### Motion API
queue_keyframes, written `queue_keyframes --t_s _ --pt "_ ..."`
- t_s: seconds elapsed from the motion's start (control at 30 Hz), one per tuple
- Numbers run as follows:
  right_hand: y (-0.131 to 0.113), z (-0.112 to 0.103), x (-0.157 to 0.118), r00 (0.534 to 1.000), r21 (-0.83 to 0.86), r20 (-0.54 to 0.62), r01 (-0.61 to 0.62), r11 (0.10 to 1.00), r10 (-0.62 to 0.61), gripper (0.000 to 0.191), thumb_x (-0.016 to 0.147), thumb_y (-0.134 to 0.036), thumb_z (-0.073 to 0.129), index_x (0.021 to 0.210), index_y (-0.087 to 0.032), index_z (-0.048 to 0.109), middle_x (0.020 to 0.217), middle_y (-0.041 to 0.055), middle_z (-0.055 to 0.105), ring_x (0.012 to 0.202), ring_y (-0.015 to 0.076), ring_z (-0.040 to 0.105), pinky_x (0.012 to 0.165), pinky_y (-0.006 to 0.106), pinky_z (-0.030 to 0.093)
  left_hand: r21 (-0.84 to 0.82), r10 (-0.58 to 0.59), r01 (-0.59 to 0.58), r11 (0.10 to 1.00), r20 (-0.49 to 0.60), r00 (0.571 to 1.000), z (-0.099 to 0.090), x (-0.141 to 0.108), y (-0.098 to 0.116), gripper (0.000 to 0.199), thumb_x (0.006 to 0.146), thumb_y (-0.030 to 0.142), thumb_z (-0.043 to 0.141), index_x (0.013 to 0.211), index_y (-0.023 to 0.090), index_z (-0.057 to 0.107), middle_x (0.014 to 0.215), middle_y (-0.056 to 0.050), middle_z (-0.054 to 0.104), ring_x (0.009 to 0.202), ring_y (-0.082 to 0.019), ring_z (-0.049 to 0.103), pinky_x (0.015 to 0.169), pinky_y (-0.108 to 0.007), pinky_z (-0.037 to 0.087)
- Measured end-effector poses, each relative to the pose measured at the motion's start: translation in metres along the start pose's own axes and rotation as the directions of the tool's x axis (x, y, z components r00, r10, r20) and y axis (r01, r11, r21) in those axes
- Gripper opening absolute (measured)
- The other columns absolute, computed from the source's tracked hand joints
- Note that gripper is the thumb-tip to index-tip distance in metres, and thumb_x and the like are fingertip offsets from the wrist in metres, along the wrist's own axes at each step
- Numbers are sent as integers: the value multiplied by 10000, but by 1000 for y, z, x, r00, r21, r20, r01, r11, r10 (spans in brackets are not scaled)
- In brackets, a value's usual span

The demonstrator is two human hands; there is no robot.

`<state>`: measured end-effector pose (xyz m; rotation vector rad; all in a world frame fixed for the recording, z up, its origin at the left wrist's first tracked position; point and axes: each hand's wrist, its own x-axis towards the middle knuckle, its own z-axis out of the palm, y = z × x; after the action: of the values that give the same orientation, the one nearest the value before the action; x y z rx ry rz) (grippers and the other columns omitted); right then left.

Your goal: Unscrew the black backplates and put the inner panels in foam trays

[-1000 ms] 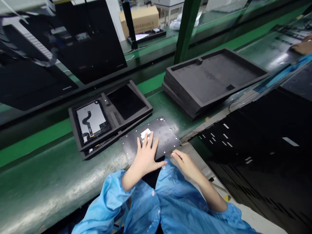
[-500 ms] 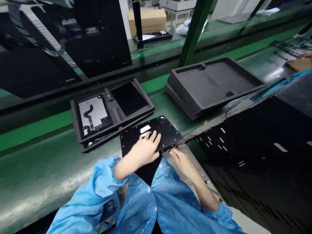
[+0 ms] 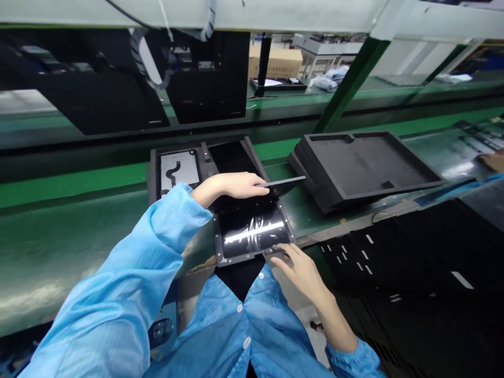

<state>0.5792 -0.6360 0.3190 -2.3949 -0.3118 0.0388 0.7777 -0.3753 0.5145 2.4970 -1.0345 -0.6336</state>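
My left hand (image 3: 246, 186) grips the edge of a thin black plate (image 3: 285, 182), raised and tilted above a dark frame (image 3: 236, 259) with small round dots along its rim. In the frame lies a glossy black screen panel (image 3: 255, 233) with bright reflections across its wrinkled surface. My right hand (image 3: 301, 268) is at the frame's front right corner, fingertips at a small dark piece on the edge, thumb apart from the fingers. Whether that piece is loose or part of the frame, I cannot tell.
Behind my left hand is a foam tray (image 3: 154, 173) holding a silver-backed panel (image 3: 179, 167) and a dark panel (image 3: 232, 157). Stacked foam trays (image 3: 366, 163) stand to the right. A large black panel (image 3: 425, 262) lies at right. Another person's hand (image 3: 494, 160) shows at the far right.
The black plate, flat under my left hand before, is lifted and tilted back, uncovering the glossy panel. My right hand's thumb has parted from its fingers. The view has shifted.
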Motion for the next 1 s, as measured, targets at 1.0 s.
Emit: queue_keyframes --t_s 1.0 --pt "-82 -147 77 743 -261 -335 517 815 -579 79 971 -330 846 995 -263 811 883 18 831 660 206 754 619 322 593 -24 -20 18 1000 -65 998 -26 19 -9 559 1063 510 524 1372 122 780 1408 -110 772 1185 -234 738 1016 -301 540"
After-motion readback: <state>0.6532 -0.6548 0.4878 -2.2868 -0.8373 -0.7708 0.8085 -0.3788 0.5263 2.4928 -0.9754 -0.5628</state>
